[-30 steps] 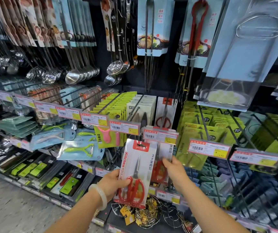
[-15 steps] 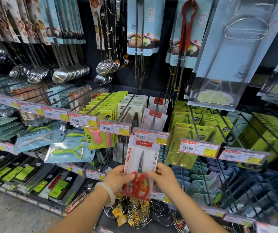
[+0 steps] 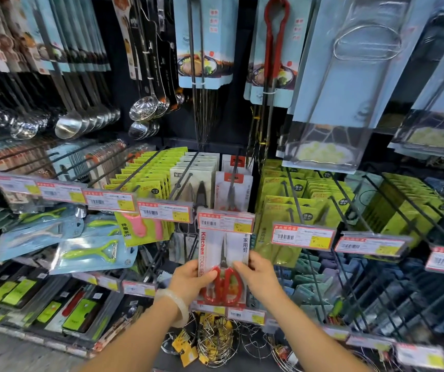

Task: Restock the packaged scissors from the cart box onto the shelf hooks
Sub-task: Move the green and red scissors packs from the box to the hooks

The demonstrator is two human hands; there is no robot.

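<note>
Left fingers curled across front of scissors pack, thumb side pinching left edge near the red handles. Right fingers curled likewise over right edge, tips touching the front at handle height. Left hand and right hand thus clamped on same pack from opposite sides, pale bangle noted on left wrist.

Pack held upright, white card with "Kitchen" in red down left margin, red-handled scissors inside, blades pointing up. Top edge tucked behind price tag at front end of a shelf hook; whether hang hole already sits on the hook cannot be told. Same-type packs seen hanging farther back on that hook.

Adjacent, to the left: hook of grey-carded shears, then rows of lime-green cards. To the right: more lime-green packs behind separate price tags. Lower left: green peelers in blue blister packs. Below the hands: wire racks with yellow tags.

Upper level: ladles and skimmers hanging at left, red tongs on blue card at centre, large clear-fronted blue packs at right. Floor strip visible bottom left. Cart box not in view.
</note>
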